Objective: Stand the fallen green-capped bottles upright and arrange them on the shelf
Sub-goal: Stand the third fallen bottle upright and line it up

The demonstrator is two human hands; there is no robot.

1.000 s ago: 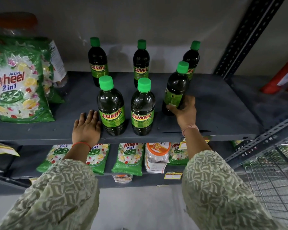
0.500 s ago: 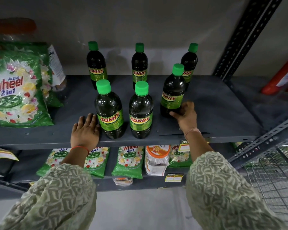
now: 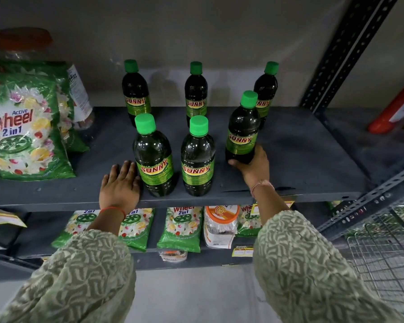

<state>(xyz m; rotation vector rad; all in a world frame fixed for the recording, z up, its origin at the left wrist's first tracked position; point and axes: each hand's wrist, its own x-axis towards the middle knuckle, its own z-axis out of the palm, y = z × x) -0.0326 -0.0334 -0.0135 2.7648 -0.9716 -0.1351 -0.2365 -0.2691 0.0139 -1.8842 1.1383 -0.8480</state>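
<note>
Six green-capped bottles (image 3: 242, 131) stand upright, caps up.

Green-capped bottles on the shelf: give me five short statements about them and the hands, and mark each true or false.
1. Six green-capped bottles stand upright. True.
2. The right hand grips the base of the front right bottle. True.
3. One bottle lies on its side. False: none does.
4. The left hand holds a bottle. False: it rests flat on the shelf.
5. The bottle caps are orange. False: they are green.
</note>
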